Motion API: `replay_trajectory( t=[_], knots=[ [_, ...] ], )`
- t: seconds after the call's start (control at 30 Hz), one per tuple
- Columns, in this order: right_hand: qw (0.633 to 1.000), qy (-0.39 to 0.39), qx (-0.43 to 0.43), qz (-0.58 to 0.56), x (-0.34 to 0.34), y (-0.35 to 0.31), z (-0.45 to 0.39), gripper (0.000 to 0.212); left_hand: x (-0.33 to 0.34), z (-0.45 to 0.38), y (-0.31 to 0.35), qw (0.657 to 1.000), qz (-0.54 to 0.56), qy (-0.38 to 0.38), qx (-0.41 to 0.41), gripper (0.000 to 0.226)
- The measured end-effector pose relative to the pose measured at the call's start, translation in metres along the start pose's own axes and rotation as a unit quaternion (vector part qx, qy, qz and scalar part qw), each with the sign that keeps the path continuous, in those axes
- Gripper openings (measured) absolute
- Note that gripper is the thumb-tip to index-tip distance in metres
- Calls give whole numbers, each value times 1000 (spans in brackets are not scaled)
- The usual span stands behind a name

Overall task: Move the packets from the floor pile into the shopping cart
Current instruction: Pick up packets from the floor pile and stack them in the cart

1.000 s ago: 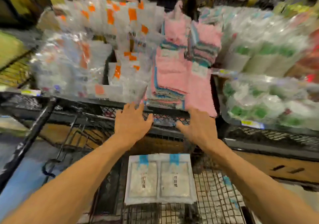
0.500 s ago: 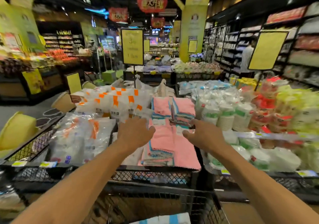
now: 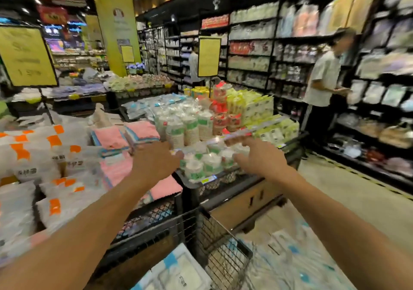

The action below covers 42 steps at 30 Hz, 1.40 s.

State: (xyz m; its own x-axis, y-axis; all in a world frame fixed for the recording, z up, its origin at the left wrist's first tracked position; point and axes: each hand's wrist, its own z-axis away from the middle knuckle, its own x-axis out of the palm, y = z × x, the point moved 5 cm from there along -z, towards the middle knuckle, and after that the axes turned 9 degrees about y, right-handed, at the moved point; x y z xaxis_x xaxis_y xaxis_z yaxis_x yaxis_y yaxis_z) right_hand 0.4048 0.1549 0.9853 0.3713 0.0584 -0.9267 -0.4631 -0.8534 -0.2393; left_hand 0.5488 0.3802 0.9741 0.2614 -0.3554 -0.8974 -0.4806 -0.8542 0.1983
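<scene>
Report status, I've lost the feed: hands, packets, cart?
Left hand open, empty. Right hand open, empty. White blue-taped packet in black wire shopping cart; more packets on floor. Nothing blocking.

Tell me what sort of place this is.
Most likely a supermarket or household-goods store: tall shelves packed with goods, yellow price signs, display bins of stacked cups, and a wire shopping cart.

We see a display bin of black mesh, its near left part stacked with pink towels and clear bags with orange labels. At its right corner stand green-banded cup stacks. Yellow signs rise behind. A person in a pale shirt stands by the dark wall shelves on the right.
</scene>
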Motion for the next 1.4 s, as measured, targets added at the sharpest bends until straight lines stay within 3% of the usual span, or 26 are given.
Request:
replay_trajectory(
  t=[0.3, 0.5, 0.7, 1.07, 1.4],
  knots=[
    [983, 22, 174, 54, -58, 161, 119, 57, 29, 63, 160, 986, 62, -73, 137, 53],
    [969, 39, 238, 58, -85, 262, 183, 68, 44, 103, 263, 972, 78, -102, 198, 52],
    [952, 39, 300, 55, -96, 369, 250, 68, 79, 154, 370, 949, 87, -141, 270, 71],
    [910, 6, 410, 52, -63, 518, 336, 70, 175, 214, 499, 919, 43, -202, 334, 57],
    [849, -31, 523, 69, 18, 601, 356, 76, 320, 217, 574, 873, 33, -290, 391, 62]
  ],
)
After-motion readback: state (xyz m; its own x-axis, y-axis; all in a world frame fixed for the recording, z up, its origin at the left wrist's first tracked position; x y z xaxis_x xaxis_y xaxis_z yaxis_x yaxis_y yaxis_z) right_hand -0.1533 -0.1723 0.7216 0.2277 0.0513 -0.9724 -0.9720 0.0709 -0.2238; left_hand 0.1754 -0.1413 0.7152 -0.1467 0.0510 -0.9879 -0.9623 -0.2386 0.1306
